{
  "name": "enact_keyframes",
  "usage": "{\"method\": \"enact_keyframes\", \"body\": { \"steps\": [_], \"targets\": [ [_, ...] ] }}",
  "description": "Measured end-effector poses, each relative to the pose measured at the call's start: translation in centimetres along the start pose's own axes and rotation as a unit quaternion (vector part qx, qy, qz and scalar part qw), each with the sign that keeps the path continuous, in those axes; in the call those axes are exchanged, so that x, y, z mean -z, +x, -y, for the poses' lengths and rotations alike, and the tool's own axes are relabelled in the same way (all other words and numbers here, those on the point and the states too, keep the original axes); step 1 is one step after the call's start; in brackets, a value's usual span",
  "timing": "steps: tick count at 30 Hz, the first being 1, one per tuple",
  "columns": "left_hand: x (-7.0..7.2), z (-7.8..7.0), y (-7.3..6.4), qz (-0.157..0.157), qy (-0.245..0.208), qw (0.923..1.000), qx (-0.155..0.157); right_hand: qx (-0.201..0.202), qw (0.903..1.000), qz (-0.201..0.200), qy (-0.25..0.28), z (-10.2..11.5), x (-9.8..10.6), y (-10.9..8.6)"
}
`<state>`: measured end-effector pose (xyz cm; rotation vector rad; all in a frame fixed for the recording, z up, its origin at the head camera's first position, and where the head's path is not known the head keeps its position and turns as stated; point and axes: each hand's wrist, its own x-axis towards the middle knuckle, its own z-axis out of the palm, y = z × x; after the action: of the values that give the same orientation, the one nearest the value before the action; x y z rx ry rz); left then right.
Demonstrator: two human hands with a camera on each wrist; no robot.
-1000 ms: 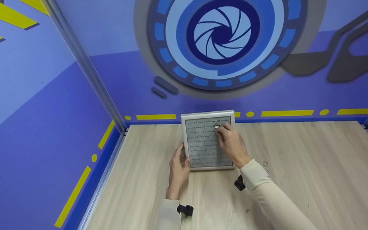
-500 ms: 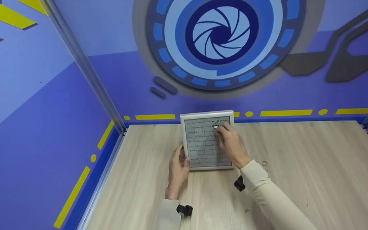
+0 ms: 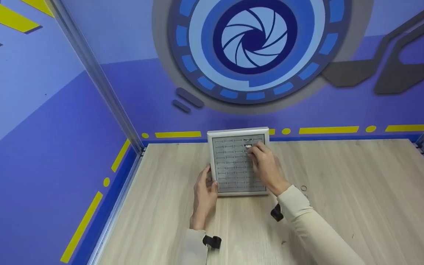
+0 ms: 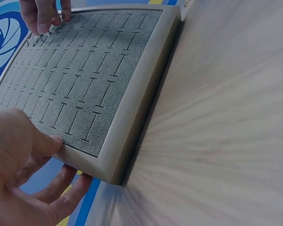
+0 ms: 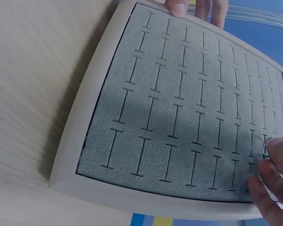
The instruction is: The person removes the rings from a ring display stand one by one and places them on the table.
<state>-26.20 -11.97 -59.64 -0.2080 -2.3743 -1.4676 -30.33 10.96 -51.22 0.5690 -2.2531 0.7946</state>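
Observation:
A ring display board with a pale frame and grey slotted padding stands tilted back on the table near the back wall. My left hand holds its lower left side, thumb on the front of the frame and fingers behind, as the left wrist view shows. My right hand is at the upper right of the padding, its fingertips pinching a small thin ring at a slot. Fingers partly hide that ring. Other small shiny pieces sit in the slots just beside and above the fingertips.
Another ring lies on the wooden table, right of the board and close to the right sleeve. A small dark bit lies nearer the front. Blue printed walls rise behind and to the left.
The head view has shifted slightly. Both hands and the board keep the same pose, with the right fingertips at the same slot.

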Motion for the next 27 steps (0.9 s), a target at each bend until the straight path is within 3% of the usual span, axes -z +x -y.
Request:
{"method": "enact_keyframes", "body": {
  "steps": [21,27],
  "targets": [
    [0.0,0.0,0.1,0.002,-0.007,1.0,-0.003,0.04,0.9991,-0.014,0.001,-0.3,0.4,-0.7],
    [0.1,0.0,0.1,-0.001,-0.012,0.9999,-0.01,0.023,0.9996,0.0,0.014,-0.3,0.9,-1.3]
  ]
}}
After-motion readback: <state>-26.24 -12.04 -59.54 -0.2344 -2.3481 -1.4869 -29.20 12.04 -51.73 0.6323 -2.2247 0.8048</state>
